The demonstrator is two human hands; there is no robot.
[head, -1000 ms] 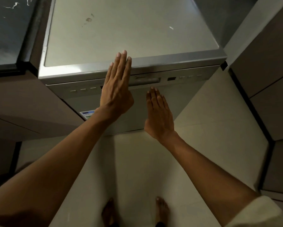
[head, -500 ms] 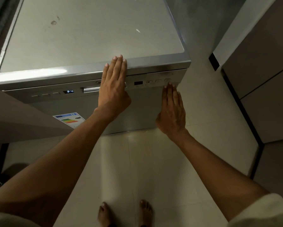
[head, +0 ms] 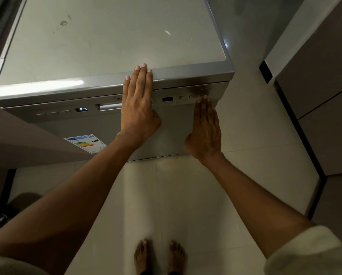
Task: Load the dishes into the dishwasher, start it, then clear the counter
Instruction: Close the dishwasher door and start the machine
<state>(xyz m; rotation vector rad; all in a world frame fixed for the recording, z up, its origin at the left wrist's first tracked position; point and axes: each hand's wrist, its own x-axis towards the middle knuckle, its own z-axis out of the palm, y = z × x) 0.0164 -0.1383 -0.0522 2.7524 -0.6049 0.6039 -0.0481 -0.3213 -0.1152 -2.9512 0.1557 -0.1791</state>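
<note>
Silver stainless-steel freestanding dishwasher (head: pixel 71 46) stood centre-left, door closed, small display (head: pixel 84 109) lit "P4", colour-banded energy label (head: pixel 85 143) on door lower left. Left hand (head: pixel 138 108) lay flat, fingers straight and together, over the door's top edge and handle (head: pixel 108 106). Right hand (head: pixel 205 130) was flat too, fingertips (head: pixel 204 97) on the right-side panel buttons. Pale tiled floor (head: pixel 186 195) open below, bare feet (head: pixel 159 255) on it. Brown cabinets (head: pixel 320 76) at right.

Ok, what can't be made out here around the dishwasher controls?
Head view only:
- Handle: its right part is hidden under the left hand.
- Button labels by the right hand: too small to read.
- Whether its fingertips press a button: unclear.
- Dishwasher contents: door closed.
</note>
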